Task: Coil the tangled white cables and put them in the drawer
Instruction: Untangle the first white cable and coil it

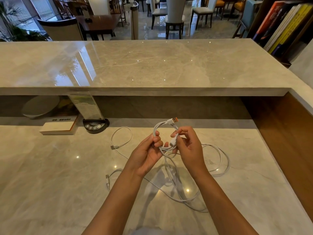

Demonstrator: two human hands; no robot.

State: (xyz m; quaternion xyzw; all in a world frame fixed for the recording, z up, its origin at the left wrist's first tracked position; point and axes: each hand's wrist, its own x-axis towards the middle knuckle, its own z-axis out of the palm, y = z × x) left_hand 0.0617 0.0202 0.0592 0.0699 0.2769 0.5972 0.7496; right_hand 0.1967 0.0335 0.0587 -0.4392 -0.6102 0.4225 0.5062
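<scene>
A small coil of white cable [158, 131] is held up above the lower marble desk [50, 167], between the two hands. Its USB plug with an orange insert [173, 120] sticks out from the top of the coil, pointing up and to the right. The left hand [149, 153] grips the left side of the coil, fingers curled around the bundled turns with the thumb pressed over them. The right hand [188, 146] pinches a white connector end [174, 140] between thumb and fingertips at the right side of the coil, the remaining fingers loosely bent. From the bottom of the coil, loose strands hang down to the desk.

On the desk beneath and to the right of the hands, more white cable lies in wide, overlapping loops [218, 160] that run under both forearms. A second cable end forms an open loop [122, 136] to the left of the hands, ending in a plug [113, 147] flat on the marble. Two more connector tips [107, 179] lie near the left forearm.

Farther left, against the back of the desk, sit a white box [57, 128], a dark oval base with round buttons [95, 126] holding a clear acrylic sign [86, 106], and a pale bowl-shaped object [40, 106] under the raised marble counter [144, 65]. Books [284, 26] stand on a shelf at upper right.
</scene>
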